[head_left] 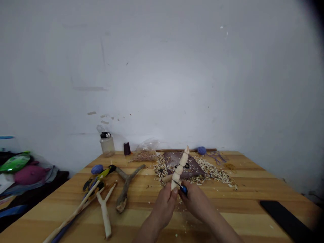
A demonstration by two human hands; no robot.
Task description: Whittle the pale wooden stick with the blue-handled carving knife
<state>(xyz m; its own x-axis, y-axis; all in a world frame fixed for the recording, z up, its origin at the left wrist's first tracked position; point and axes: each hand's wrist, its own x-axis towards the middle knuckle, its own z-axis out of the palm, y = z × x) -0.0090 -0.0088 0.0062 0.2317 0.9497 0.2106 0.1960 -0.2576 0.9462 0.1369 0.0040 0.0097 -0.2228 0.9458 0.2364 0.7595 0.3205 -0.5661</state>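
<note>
- Stick [184, 158]: in the air over the near side of the table [243, 216], tilted, far tip up and away from you. Notches ring it, leaving rounded segments; the bare wood is pale.
- Left hand [165, 200]: its grip is closed round the stick's near end, thumb along the wood. Probably held there to steady the stick and leave the notched length free.
- Right hand [192, 195]: its grip is wrapped round the blue handle of the knife [184, 190], close beside your left thumb. The hands sit together, likely for short, controlled strokes.
- Blade: lies across the stick just above your left thumb. Cannot tell whether it bites into the wood or only rests on it.
- Mat [196, 164]: lies flat beyond your hands, with shavings [217, 172] on it and spread round its edges; presumably set there to catch the waste.
- Peeled fork [105, 212] and bark-covered branch [124, 192]: apart on your left, seemingly set aside to leave you elbow room.
- Bottle [107, 146] and spool [127, 148]: upright at the table's back by the wall, well beyond the blade's reach.
</note>
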